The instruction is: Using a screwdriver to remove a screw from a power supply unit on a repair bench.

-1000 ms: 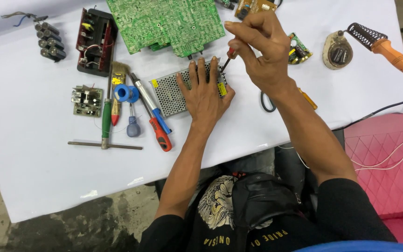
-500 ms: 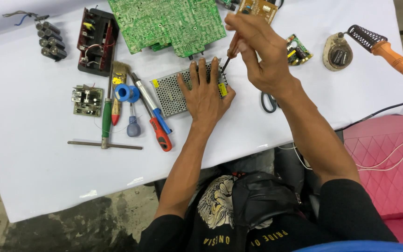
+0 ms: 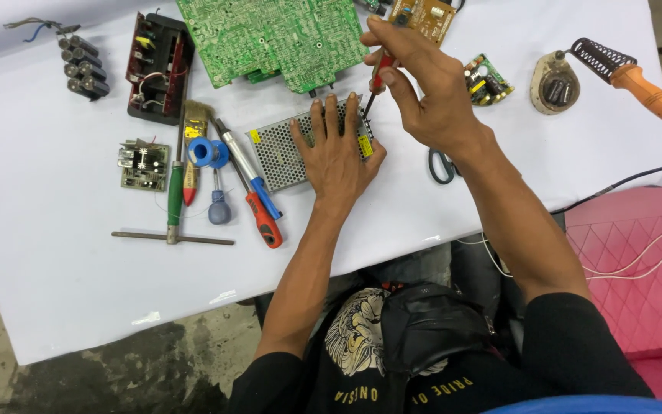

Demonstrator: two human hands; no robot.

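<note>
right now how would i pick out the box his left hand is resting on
Start at the big green circuit board at the top of the white table. Just below it lies a perforated metal power supply case under the left hand. It alone is a silver mesh box with yellow stickers.

Left hand [image 3: 336, 153]: lies flat, fingers spread, on the perforated metal box [image 3: 285, 153] at frame centre.
Right hand [image 3: 423, 88]: pinches a red-handled screwdriver [image 3: 375, 77], tip at the box's upper right edge.
Upper centre: large green circuit board [image 3: 270, 38].
Left of box: solder spool [image 3: 202, 152], brush [image 3: 191, 157], several screwdrivers.
Upper right: orange soldering iron [image 3: 637, 77].
Desk [image 3: 55, 276]: white-covered.
</note>
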